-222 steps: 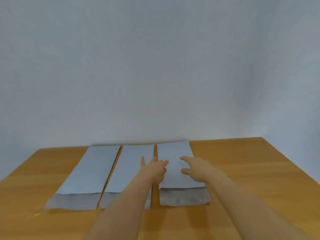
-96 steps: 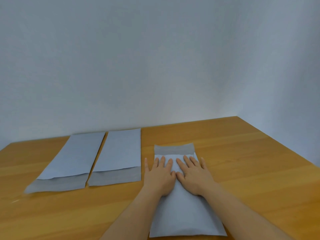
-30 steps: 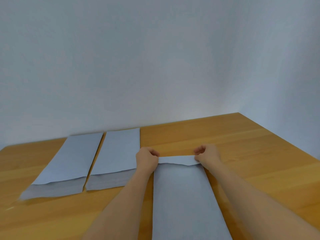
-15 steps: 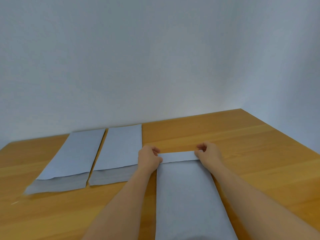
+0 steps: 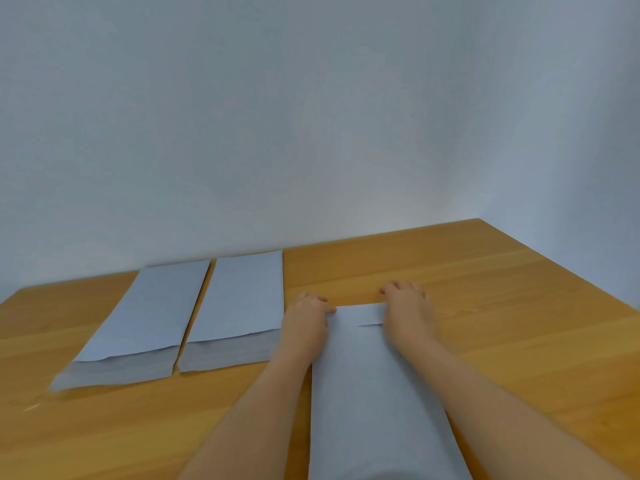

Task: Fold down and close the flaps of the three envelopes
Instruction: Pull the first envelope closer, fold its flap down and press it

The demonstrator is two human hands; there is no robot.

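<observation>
Three pale grey-blue envelopes lie on a wooden table. The right envelope (image 5: 374, 393) stretches lengthwise toward me, its flap (image 5: 360, 315) folded down over the far end. My left hand (image 5: 306, 323) presses on the flap's left end. On the flap's right end rests my right hand (image 5: 408, 311), fingers spread past the fold. The left envelope (image 5: 138, 320) and the middle envelope (image 5: 239, 299) lie side by side further left, each with a darker grey flap open toward me.
The wooden table (image 5: 502, 306) meets a plain pale wall at its far edge and ends at a corner on the right. Bare wood lies right of the hands and in front of the two left envelopes.
The flap, pinched upright at both ends a second ago, has come down flat onto the envelope. Both hands have shifted from pinching to pressing on it.
</observation>
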